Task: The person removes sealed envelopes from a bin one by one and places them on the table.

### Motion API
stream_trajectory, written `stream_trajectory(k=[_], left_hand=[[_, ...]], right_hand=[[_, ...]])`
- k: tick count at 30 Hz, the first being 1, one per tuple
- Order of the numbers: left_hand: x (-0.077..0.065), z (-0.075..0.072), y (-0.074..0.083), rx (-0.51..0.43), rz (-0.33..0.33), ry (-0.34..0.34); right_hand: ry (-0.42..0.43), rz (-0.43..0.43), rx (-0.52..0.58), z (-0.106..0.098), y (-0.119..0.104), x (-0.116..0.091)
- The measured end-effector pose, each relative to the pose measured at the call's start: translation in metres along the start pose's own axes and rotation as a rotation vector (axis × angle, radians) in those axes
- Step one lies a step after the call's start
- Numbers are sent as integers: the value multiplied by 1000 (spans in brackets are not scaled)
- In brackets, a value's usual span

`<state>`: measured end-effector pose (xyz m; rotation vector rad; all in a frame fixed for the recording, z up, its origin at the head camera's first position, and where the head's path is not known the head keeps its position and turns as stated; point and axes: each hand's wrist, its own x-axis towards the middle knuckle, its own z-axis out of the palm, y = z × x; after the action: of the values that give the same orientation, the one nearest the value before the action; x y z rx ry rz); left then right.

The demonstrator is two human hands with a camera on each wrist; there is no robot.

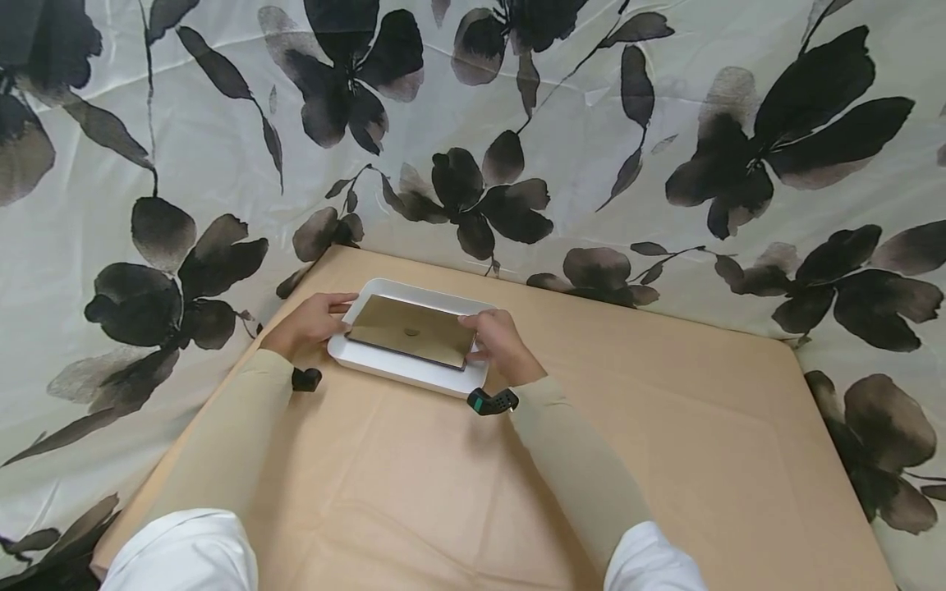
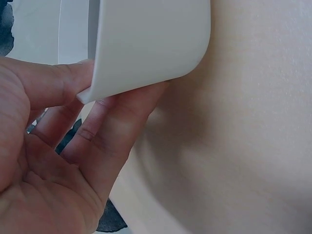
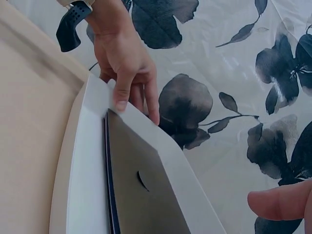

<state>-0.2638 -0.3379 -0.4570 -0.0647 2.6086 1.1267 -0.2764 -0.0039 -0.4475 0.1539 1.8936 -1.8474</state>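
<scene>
A white rectangular tray [image 1: 414, 373] with raised sides holds a flat gold-brown slab [image 1: 399, 328], which has dark edges and a small dark crescent mark [image 3: 142, 181] in its middle. My left hand [image 1: 306, 322] grips the tray's left end. In the left wrist view, its thumb [image 2: 63, 84] lies over the rim and its fingers reach beneath the tray wall [image 2: 151, 41]. At the opposite end, my right hand [image 1: 502, 345] holds the slab's right end, thumb near the far corner and a finger by the near one. The right wrist view catches only its thumb [image 3: 280, 201]; the contact is out of frame.
Beneath the tray spreads a tan-covered table [image 1: 665, 443], its back edge meeting a white curtain [image 1: 591, 180] with dark flowers. The left side of the table is also close to the cloth. A dark band [image 1: 493, 401] sits on the right wrist.
</scene>
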Motion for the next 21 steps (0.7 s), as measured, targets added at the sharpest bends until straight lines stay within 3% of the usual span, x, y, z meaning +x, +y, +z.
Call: stream_trajectory(k=[21], left_hand=[[1,0,-2,21,-7,-6]], right_hand=[[13,75,104,1,-2,-1]])
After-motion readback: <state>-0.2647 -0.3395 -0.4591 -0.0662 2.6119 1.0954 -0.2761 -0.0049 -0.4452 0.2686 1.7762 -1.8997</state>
